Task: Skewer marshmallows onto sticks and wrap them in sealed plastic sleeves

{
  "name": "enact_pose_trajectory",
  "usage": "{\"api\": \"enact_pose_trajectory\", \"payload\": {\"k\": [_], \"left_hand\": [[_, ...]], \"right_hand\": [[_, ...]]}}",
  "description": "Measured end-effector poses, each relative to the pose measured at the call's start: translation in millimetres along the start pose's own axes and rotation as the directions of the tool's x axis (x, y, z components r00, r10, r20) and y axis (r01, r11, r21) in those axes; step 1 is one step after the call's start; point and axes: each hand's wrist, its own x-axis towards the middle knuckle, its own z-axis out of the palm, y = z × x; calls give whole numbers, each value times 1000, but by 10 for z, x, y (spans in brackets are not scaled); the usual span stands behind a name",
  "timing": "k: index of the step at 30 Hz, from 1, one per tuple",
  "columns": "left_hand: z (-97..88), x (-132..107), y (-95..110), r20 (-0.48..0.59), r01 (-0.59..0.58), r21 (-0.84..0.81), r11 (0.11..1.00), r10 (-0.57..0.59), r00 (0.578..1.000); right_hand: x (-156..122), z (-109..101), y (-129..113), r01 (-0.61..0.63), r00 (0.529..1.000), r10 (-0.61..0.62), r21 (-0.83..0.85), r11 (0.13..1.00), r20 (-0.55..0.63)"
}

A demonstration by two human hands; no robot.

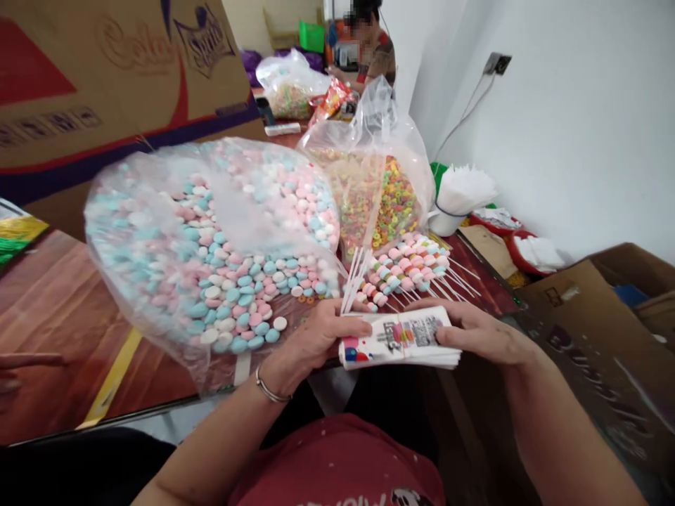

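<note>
My left hand (323, 332) is closed on the left end of a stack of white printed paper packets (395, 346), thumb on top. My right hand (488, 334) grips the stack's right end, also thumb on top. Several thin white sticks (354, 277) rise beside my left hand; whether its fingers hold them I cannot tell. Just beyond the stack lie skewers (408, 261) threaded with pink, white and blue candies and coloured rings. To the left, a big clear bag (232, 211) spills pastel candies (247, 302) onto the table.
Behind the skewers stands a clear bag of coloured rings (387, 200). A white cup of sticks (461, 197) and red bowls (535, 253) are by the wall. Cardboard boxes stand left (131, 77) and right (595, 344). Another person (377, 60) sits at the back; a hand (26, 362) shows far left.
</note>
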Motion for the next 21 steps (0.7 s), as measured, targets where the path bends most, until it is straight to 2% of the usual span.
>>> {"api": "enact_pose_trajectory", "payload": {"k": [3,6,8,12,15,18,21], "left_hand": [[37,44,14,23,-8,14,1000,8,1000],[86,115,29,24,-53,-4,999,54,998],[118,166,28,-9,-131,-33,991,131,991],[167,228,-25,-67,-260,-96,961,255,965],[195,219,-105,-24,-311,-101,945,311,950],[223,190,-184,8,-382,-96,919,384,923],[237,170,-232,30,-405,-85,910,409,912]], "right_hand": [[2,41,36,-30,1000,30,42,999,-7],[-25,106,137,8,991,17,183,983,-135],[-64,156,208,58,973,3,253,966,-231],[-131,281,319,184,912,-41,319,930,-408],[-131,392,384,262,858,-56,342,902,-511],[-98,508,443,313,812,-52,358,880,-581],[-66,618,497,365,771,-70,350,863,-633]]}}
